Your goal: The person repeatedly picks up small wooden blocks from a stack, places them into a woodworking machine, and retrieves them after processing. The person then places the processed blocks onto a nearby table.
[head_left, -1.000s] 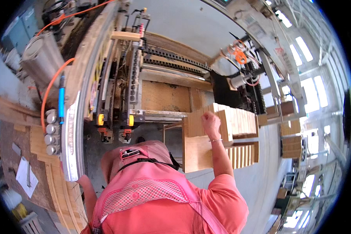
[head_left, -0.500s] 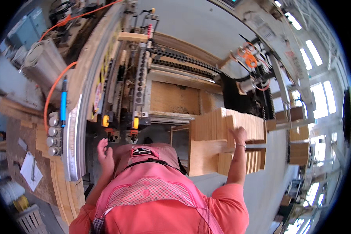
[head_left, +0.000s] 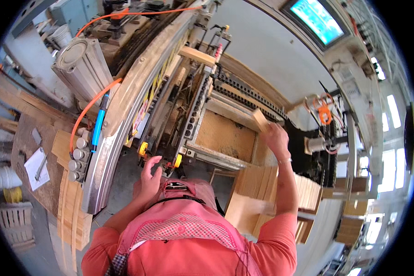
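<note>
My right hand (head_left: 275, 140) is closed on one end of a small wooden board (head_left: 261, 120), raised over the machine bed. Below my right forearm stands a stack of similar wooden boards (head_left: 254, 182), standing on edge side by side in a wooden holder (head_left: 237, 206). My left hand (head_left: 149, 181) is empty, fingers apart, close to the yellow knob (head_left: 178, 160) at the near end of the machine rails (head_left: 198, 103). Another piece of wood (head_left: 197, 55) lies across the far end of those rails.
The machine frame (head_left: 138, 87) runs along my left, with an orange hose (head_left: 89, 108), a blue pen-like tool (head_left: 99, 123) and a metal cylinder (head_left: 80, 62). A lit screen (head_left: 315, 19) hangs at the far right. On the left bench (head_left: 25, 133) lies white paper (head_left: 37, 170).
My right hand has lifted a board off the stack and carried it forward and left over the machine. My left hand has shifted slightly right. The whole view has turned.
</note>
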Action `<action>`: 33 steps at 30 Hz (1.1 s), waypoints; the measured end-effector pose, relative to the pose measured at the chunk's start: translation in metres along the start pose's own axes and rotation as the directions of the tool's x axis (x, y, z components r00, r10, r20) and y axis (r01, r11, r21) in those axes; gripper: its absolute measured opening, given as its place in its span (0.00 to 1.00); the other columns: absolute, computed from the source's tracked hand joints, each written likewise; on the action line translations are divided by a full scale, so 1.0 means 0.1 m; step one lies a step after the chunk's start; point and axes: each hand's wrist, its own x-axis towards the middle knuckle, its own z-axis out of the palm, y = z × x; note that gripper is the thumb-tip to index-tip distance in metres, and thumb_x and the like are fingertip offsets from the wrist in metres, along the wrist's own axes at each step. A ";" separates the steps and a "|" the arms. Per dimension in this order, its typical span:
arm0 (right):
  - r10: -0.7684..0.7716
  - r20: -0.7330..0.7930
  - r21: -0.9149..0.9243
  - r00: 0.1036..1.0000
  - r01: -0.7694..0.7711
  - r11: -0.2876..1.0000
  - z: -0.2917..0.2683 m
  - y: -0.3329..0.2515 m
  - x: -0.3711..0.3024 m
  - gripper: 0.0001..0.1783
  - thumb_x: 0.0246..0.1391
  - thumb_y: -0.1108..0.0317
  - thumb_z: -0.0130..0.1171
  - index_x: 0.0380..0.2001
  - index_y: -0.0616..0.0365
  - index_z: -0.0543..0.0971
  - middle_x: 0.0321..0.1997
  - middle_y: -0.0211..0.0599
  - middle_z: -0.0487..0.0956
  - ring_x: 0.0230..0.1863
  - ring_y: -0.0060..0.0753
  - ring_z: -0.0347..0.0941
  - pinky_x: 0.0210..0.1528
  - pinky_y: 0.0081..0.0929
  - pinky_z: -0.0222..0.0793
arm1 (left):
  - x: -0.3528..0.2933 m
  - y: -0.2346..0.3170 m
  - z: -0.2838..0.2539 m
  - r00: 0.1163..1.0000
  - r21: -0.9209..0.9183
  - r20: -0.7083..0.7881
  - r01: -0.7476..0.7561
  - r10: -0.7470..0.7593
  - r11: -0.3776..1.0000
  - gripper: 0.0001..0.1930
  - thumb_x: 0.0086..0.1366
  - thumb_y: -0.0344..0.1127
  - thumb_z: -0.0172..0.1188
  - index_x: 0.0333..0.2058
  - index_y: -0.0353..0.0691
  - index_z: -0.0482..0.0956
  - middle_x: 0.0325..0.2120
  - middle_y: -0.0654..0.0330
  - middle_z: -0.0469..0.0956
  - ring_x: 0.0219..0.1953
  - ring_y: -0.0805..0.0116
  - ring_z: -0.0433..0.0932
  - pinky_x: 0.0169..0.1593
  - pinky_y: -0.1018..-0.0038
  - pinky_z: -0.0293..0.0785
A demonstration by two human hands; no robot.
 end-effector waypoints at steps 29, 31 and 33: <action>-0.454 0.277 0.149 0.847 0.429 0.891 1.30 -1.28 3.20 0.20 0.32 0.58 0.65 0.29 0.60 0.77 0.26 0.46 0.78 0.29 0.43 0.76 0.33 0.33 0.72 | 1.89 0.35 1.10 0.987 -0.304 -0.151 0.003 -0.052 0.953 0.20 0.59 0.27 0.53 0.51 0.36 0.66 0.43 0.58 0.72 0.47 0.71 0.70 0.48 0.77 0.66; -0.526 0.320 0.307 0.788 0.439 0.844 1.07 -1.23 2.86 0.21 0.31 0.60 0.67 0.30 0.60 0.78 0.25 0.44 0.78 0.27 0.36 0.76 0.32 0.30 0.72 | 2.10 0.36 1.20 0.994 -0.378 -0.108 -0.012 -0.031 0.926 0.23 0.59 0.28 0.54 0.54 0.36 0.63 0.44 0.58 0.71 0.47 0.71 0.70 0.48 0.77 0.66; -0.612 0.396 0.515 0.684 0.387 0.765 0.90 -1.26 2.52 0.23 0.30 0.61 0.69 0.32 0.60 0.78 0.23 0.41 0.77 0.25 0.29 0.74 0.31 0.25 0.71 | 2.26 0.36 1.34 0.999 -0.540 0.005 0.034 -0.038 0.841 0.24 0.60 0.30 0.54 0.55 0.36 0.61 0.45 0.59 0.71 0.48 0.72 0.69 0.48 0.77 0.67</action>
